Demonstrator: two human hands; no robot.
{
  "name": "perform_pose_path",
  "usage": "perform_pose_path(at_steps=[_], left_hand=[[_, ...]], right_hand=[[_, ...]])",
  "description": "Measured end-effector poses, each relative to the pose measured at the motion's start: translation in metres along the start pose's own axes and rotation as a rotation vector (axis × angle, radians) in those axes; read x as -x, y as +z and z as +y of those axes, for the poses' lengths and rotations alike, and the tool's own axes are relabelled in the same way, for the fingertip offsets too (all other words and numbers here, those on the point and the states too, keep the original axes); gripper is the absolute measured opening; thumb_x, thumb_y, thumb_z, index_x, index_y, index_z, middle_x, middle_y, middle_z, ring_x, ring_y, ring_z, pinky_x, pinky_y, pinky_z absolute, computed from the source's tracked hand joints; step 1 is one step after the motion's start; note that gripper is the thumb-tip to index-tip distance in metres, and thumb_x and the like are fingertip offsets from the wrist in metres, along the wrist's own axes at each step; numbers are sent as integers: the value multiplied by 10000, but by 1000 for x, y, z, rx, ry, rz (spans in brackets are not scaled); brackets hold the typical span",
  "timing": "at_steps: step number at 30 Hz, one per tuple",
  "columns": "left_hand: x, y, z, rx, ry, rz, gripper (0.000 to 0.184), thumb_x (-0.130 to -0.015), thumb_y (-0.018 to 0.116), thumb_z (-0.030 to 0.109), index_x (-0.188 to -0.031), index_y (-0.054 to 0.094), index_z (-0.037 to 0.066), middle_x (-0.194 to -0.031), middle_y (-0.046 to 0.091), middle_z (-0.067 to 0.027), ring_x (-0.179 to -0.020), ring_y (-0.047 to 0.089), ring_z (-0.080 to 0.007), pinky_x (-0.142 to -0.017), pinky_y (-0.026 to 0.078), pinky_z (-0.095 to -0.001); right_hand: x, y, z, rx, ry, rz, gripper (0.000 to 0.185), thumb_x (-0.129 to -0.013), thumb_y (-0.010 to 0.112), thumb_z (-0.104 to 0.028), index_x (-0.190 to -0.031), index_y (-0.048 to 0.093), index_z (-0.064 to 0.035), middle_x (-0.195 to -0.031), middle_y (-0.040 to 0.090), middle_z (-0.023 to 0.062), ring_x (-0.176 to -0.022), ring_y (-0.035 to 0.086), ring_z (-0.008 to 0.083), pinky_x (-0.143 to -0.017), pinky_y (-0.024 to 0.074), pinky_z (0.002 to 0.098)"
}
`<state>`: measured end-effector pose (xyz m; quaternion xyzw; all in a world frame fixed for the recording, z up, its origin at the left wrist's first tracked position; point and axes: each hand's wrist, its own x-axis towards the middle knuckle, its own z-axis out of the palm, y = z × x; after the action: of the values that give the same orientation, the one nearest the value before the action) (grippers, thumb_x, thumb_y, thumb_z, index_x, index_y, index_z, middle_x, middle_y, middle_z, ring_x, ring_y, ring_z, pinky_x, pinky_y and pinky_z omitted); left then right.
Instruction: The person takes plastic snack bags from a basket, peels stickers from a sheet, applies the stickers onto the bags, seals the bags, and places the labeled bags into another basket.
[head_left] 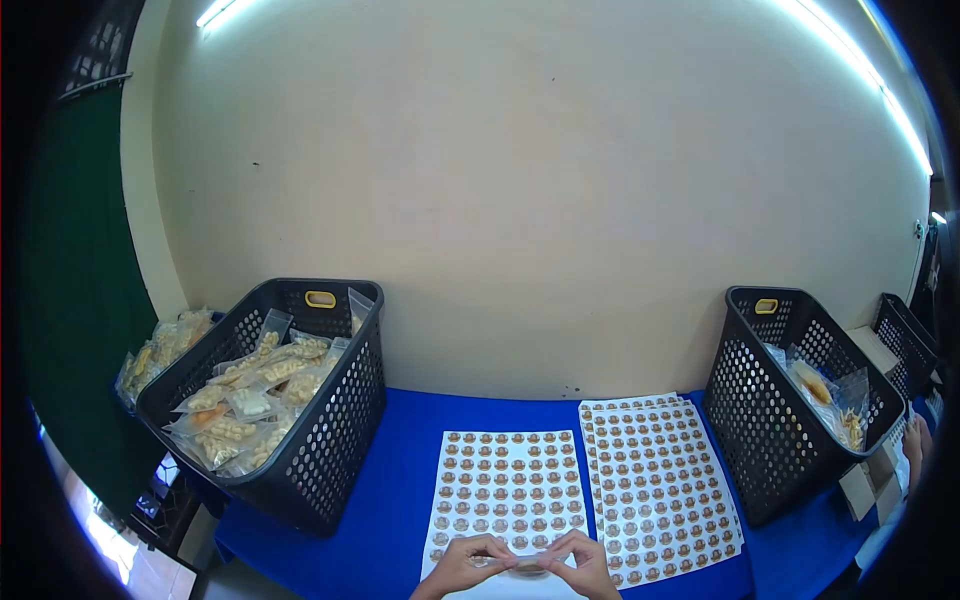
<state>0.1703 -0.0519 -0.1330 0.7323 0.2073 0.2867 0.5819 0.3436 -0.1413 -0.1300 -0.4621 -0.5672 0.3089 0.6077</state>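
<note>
1. At far left we see a dark basket (335, 440) with bagged pieces (270, 372) heaped inside; its tall wall bounds our working side.
2. Blue cloth (405, 425) shows between that basket and the left label sheet (520, 589), giving our left arm room.
3. A narrow blue strip parts this sheet from the right label sheets (665, 490), a slightly fanned stack whose near end slants rightward.
4. Beyond them, a second basket (755, 430) stands close to the stack's right edge, with another person (914, 440) past it.
5. Our small brownish piece (530, 566) is over the near end of the left sheet; its long axis runs left to right, seen nearly edge-on.
6. Our left hand (466, 564) is curled, thumb and fingertips pinching the piece's left end.
7. Our right hand (583, 567) mirrors it, gripping the right end, near the stack's near-left corner.
</note>
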Motion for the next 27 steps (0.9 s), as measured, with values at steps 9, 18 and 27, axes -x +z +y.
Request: perform_pose_path(at_steps=[9, 18, 27], left_hand=[[1, 4, -8, -15, 91, 355, 192, -666, 592, 23, -807, 461, 16, -981, 458, -124, -882, 484, -172, -684, 431, -272], [8, 40, -3, -158, 237, 257, 572, -722, 564, 285, -1168, 276, 74, -1196, 282, -104, -1065, 344, -249, -856, 325, -371], [8, 10, 14, 90, 3, 271, 255, -817, 423, 230, -933, 499, 16, -791, 539, -77, -728, 532, -164, -645, 431, -274]], right_hand=[[-3, 4, 0, 211, -202, 52, 115, -748, 539, -136, -710, 530, -27, -845, 511, 96, -751, 503, 206, -698, 395, 319], [8, 50, 5, -22, -107, 117, 258, -756, 511, -138, -989, 499, -29, -1087, 433, 152, -1069, 356, 261, -849, 307, 344], [3, 33, -6, 367, -86, 241, 412, -687, 599, -173, -1045, 436, -52, -1056, 413, 126, -958, 424, 244, -779, 343, 348]])
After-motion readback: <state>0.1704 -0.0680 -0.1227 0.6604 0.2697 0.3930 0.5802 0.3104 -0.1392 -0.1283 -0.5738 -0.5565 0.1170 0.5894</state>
